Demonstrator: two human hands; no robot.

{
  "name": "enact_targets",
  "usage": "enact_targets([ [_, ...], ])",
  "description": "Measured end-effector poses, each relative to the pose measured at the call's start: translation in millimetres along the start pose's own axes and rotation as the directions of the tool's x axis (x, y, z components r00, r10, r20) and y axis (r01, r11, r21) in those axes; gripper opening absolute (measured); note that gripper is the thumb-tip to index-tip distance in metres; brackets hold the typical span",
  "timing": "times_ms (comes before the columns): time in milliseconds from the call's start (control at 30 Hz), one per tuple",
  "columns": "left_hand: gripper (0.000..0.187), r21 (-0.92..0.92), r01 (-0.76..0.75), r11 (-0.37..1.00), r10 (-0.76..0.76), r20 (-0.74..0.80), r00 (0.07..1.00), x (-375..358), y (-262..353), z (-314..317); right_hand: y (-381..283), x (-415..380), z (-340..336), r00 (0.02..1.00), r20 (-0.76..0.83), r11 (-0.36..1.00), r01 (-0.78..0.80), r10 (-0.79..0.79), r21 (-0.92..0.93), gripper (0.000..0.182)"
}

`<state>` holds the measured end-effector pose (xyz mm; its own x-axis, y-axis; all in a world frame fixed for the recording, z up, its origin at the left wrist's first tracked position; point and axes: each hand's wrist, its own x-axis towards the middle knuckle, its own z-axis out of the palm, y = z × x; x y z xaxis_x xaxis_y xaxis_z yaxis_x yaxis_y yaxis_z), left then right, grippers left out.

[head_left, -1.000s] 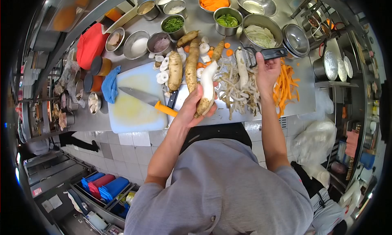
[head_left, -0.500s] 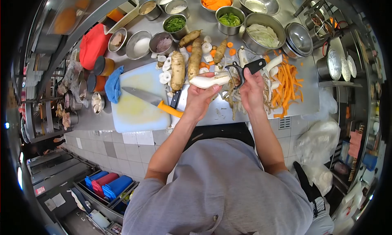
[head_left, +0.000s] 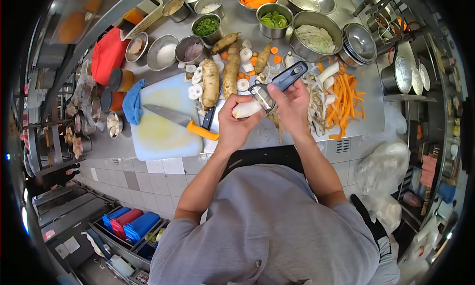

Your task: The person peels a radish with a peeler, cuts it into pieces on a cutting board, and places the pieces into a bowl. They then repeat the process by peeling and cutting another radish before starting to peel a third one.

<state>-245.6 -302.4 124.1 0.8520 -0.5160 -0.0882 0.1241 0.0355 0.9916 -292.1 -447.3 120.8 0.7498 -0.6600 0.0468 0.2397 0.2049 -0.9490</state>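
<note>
My left hand point(head_left: 235, 129) is closed around a white, mostly peeled root vegetable point(head_left: 246, 109), with its blunt end poking out to the left. In my right hand point(head_left: 292, 109) is a peeler with a dark handle point(head_left: 289, 77). Its metal blade point(head_left: 262, 96) lies across the root's right part, where my hands almost meet. Whitish peelings point(head_left: 316, 104) and a bare white root point(head_left: 329, 72) lie on the counter to the right. Unpeeled brown roots point(head_left: 211, 84) rest beyond my left hand, beside white slices point(head_left: 196, 91).
A yellow-handled knife point(head_left: 203, 130) lies across the white cutting board point(head_left: 166, 141), near a blue cloth point(head_left: 134, 104). Orange carrot strips point(head_left: 346, 107) are heaped at the right. Metal bowls of cut vegetables, including shredded cabbage point(head_left: 316, 38), line the back of the steel counter.
The peeler has swung from the root's right end to lie over it, its handle now pointing up and right. The root has turned in my left hand. The view has shifted slightly.
</note>
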Motion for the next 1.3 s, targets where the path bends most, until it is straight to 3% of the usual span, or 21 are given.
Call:
enact_targets([
  [133, 0.03, -0.19, -0.043, 0.981, 0.023, -0.11, 0.994, -5, 1, -2, 23, 27, -24, 0.946, -0.209, 0.929, -0.169, 0.246, 0.33, 0.018],
  [233, 0.028, -0.359, 0.008, 0.933, -0.052, -0.113, 0.992, -7, -6, -10, 91, 40, -68, 0.944, -0.304, 0.991, -0.111, 0.13, 0.08, 0.017],
  [300, 0.027, -0.392, -0.015, 0.92, -0.04, -0.133, 0.99, -4, -5, -16, 79, 40, -80, 0.902, -0.431, 0.973, -0.111, 0.014, -0.202, 0.02],
  [333, 0.027, -0.41, -0.027, 0.912, -0.038, -0.149, 0.988, -5, -5, -18, 73, 42, -83, 0.898, -0.432, 0.977, -0.013, -0.083, -0.214, 0.022],
  [433, 0.026, -0.455, 0.046, 0.889, -0.13, -0.154, 0.98, -4, -13, -19, 28, 34, -63, 0.901, -0.398, 0.985, 0.148, -0.171, -0.09, 0.023],
  [533, 0.027, -0.575, 0.115, 0.81, -0.216, -0.109, 0.97, -7, -11, -4, 17, 19, -42, 0.971, -0.232, 0.995, 0.069, -0.05, 0.076, 0.023],
  [633, 0.029, -0.547, 0.126, 0.828, -0.201, -0.079, 0.977, -11, -20, 5, 7, 7, -20, 0.989, -0.145, 0.992, 0.03, -0.012, 0.119, 0.023],
  [767, 0.038, -0.439, 0.324, 0.838, -0.309, 0.107, 0.945, -10, -11, -13, 3, 7, -26, 0.996, -0.089, 0.998, 0.013, -0.008, 0.055, 0.022],
  [867, 0.052, -0.279, 0.408, 0.869, -0.338, 0.269, 0.902, -7, 10, -14, 0, 3, -21, 1.0, -0.017, 0.999, -0.016, 0.017, 0.048, 0.022],
  [967, 0.07, -0.034, 0.394, 0.919, -0.345, 0.415, 0.842, -4, 6, -20, 7, -1, -18, 0.999, 0.036, 1.0, -0.01, 0.011, -0.005, 0.023],
  [1067, 0.062, 0.085, 0.471, 0.878, -0.471, 0.339, 0.815, -6, 13, -17, 8, -2, -17, 0.995, 0.099, 0.997, 0.023, -0.016, -0.071, 0.024],
  [1167, 0.056, 0.129, 0.345, 0.93, -0.368, 0.276, 0.888, -11, -3, -13, 6, -1, -11, 0.991, 0.132, 0.99, 0.041, -0.023, -0.137, 0.022],
  [1300, 0.049, 0.119, 0.254, 0.96, -0.274, 0.207, 0.939, -22, 1, -4, 18, 16, -22, 0.999, -0.029, 0.992, -0.037, 0.034, -0.122, 0.02],
])
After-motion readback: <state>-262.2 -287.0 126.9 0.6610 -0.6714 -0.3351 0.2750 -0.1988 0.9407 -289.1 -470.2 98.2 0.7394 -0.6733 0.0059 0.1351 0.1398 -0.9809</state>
